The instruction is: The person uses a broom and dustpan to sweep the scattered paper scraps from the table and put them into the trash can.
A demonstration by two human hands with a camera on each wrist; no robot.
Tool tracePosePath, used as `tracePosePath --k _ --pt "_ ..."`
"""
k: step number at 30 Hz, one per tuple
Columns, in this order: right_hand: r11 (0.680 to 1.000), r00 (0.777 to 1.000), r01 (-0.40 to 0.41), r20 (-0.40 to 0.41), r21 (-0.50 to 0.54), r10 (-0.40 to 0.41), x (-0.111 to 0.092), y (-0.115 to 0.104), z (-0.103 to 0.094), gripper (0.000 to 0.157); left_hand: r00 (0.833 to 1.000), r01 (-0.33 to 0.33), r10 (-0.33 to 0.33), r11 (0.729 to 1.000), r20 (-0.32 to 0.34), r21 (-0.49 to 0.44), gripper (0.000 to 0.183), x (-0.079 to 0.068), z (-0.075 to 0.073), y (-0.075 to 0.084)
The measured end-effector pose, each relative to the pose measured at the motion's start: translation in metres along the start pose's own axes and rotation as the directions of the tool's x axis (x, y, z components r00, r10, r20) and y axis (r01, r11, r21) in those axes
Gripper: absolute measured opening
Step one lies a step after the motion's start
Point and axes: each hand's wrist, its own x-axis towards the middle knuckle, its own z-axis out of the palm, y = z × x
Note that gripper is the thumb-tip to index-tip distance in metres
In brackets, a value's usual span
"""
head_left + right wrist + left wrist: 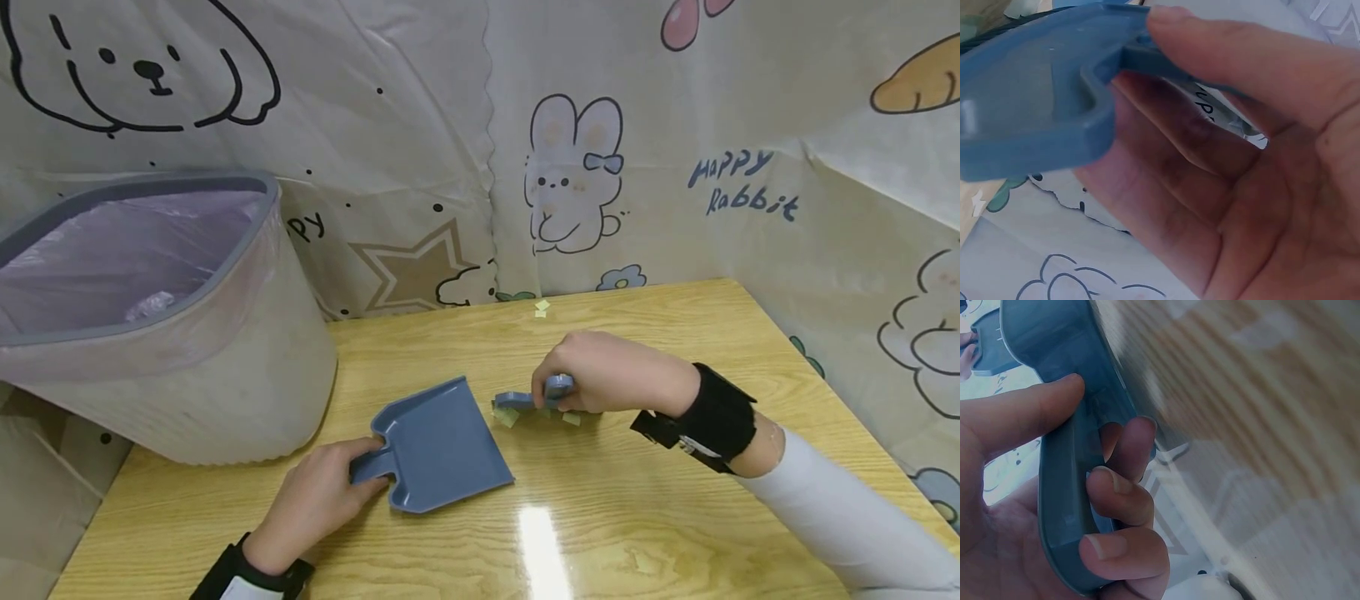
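Observation:
A blue-grey dustpan (450, 446) lies on the wooden table, its wide edge facing right. My left hand (311, 500) grips its handle; in the left wrist view, thumb and fingers curl round the handle (1063, 494). To the right of the pan, my right hand (611, 371) pinches a small blue hand brush (513, 400). The right wrist view shows the brush's body (1022, 106) close up, with dark bristles along its far side. Small yellow-green paper scraps (506, 417) lie at the brush, partly hidden by it and the hand.
A large pale bin (255, 375) with a grey rim and a clear purplish liner stands at the left. More scraps (542, 308) lie near the table's back edge. A printed cloth (420, 150) hangs behind and at the right of the table (645, 517).

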Motion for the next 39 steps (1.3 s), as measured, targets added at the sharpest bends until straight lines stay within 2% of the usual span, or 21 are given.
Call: tracePosePath --k 7,10,16,19,22,27,30,34,39 --pt "0.997 0.998 -0.036 0.049 0.066 0.032 0.001 0.000 -0.003 0.024 1.000 0.010 -0.010 1.000 0.004 -0.001 0.045 0.000 -0.001 0.001" --pt "0.989 0.994 -0.101 0.062 0.113 0.094 0.001 0.002 -0.006 0.020 1.000 0.019 -0.019 1.000 0.012 0.000 0.045 0.000 -0.001 0.001" --pt "0.960 0.973 -0.231 0.022 0.161 0.230 -0.010 0.016 -0.016 0.008 1.000 0.011 -0.011 1.000 0.006 -0.003 0.044 0.000 0.000 0.000" --pt "0.948 0.959 -0.280 0.006 0.149 0.282 -0.017 0.026 -0.021 0.006 1.000 0.003 -0.003 1.000 0.000 -0.008 0.043 0.000 -0.001 0.001" --pt "0.928 0.935 -0.352 0.000 0.125 0.355 -0.020 0.035 -0.023 0.012 1.000 -0.002 0.002 1.000 -0.002 -0.013 0.043 -0.001 -0.001 0.000" --pt "0.872 0.881 -0.472 0.031 0.128 0.472 -0.021 0.047 -0.021 0.016 1.000 0.001 -0.001 1.000 0.002 -0.015 0.043 0.000 -0.001 0.000" --pt "0.843 0.858 -0.513 0.063 0.163 0.510 -0.019 0.051 -0.018 0.014 1.000 0.010 -0.010 1.000 0.012 -0.012 0.043 -0.001 0.000 0.000" --pt "0.831 0.846 -0.533 0.093 0.161 0.524 -0.013 0.052 -0.013 0.019 1.000 0.015 -0.015 1.000 0.016 -0.006 0.044 0.000 0.000 0.000" --pt "0.838 0.850 -0.526 0.119 0.144 0.513 -0.002 0.045 -0.004 0.020 1.000 0.012 -0.012 1.000 0.009 -0.013 0.042 0.000 -0.001 0.000"
